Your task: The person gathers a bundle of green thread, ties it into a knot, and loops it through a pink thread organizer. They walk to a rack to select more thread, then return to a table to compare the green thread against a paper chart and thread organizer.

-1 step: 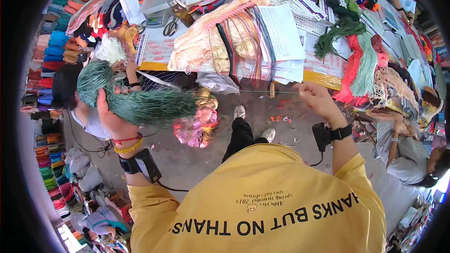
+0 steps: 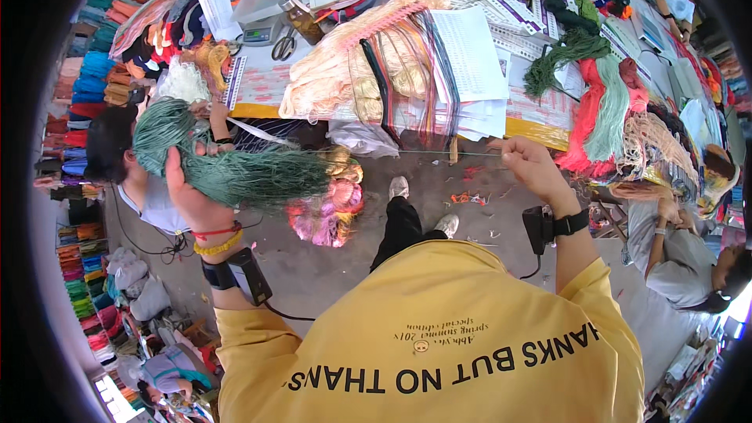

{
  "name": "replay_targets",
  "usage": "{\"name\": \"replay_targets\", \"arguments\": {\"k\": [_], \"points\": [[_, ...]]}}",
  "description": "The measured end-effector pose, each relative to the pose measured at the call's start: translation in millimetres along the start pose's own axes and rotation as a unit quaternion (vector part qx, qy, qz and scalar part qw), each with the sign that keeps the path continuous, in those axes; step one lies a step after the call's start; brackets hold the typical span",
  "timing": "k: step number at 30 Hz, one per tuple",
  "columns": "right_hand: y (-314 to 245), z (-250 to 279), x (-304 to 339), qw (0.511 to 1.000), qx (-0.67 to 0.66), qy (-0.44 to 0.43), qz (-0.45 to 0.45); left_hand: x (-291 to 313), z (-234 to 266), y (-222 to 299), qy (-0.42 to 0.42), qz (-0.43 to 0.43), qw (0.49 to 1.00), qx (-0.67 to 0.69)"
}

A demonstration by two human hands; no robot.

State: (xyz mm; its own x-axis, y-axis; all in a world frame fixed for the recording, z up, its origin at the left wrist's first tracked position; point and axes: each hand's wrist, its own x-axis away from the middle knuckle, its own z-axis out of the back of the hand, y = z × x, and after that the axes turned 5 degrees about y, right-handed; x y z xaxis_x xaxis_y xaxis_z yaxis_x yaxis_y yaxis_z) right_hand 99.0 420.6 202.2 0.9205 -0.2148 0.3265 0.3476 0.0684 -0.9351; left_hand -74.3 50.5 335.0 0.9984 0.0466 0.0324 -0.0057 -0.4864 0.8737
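Observation:
A thick hank of dark green yarn (image 2: 251,175) hangs sideways at the left, in front of the table. My left hand (image 2: 188,180) is closed around its left part, thumb showing on the near side and some fingers hidden by strands. From the hank's right end a thin green thread (image 2: 439,152) runs taut and nearly level to the right. My right hand (image 2: 534,166) pinches that thread between its fingertips, just off the table's front edge.
On the table lie pale peach yarn (image 2: 321,82), printed sheets (image 2: 470,55), scissors (image 2: 284,47) and a small scale (image 2: 262,34). Pink and yellow skeins (image 2: 333,207) hang below the green hank. A co-worker (image 2: 117,149) is close at left; another person (image 2: 681,258) sits at right.
My left hand and the green hank have shifted very slightly to the right. My right hand stays almost where it was, the thread still stretched between.

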Motion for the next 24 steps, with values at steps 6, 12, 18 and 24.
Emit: {"name": "replay_targets", "arguments": {"k": [6, 12, 18, 24], "points": [[31.5, 10.3, 3.4, 0.986, 0.083, 0.128, 0.063, 7.5, -12.5, -31.0, 0.000, 0.056, 0.998, 0.023], [29.7, 13.2, 5.0, 0.960, 0.203, 0.190, 0.042, 35.2, -31.8, -54.2, -0.065, 0.105, 0.992, 0.004], [-78.7, -63.5, 6.8, 0.964, 0.076, 0.060, 0.247, 58.3, -51.3, -89.9, -0.161, 0.033, 0.971, -0.175], [-106.4, -74.1, 16.1, 0.953, 0.022, 0.094, 0.289, 70.3, -75.7, -115.7, -0.303, -0.098, 0.866, -0.384]]}}
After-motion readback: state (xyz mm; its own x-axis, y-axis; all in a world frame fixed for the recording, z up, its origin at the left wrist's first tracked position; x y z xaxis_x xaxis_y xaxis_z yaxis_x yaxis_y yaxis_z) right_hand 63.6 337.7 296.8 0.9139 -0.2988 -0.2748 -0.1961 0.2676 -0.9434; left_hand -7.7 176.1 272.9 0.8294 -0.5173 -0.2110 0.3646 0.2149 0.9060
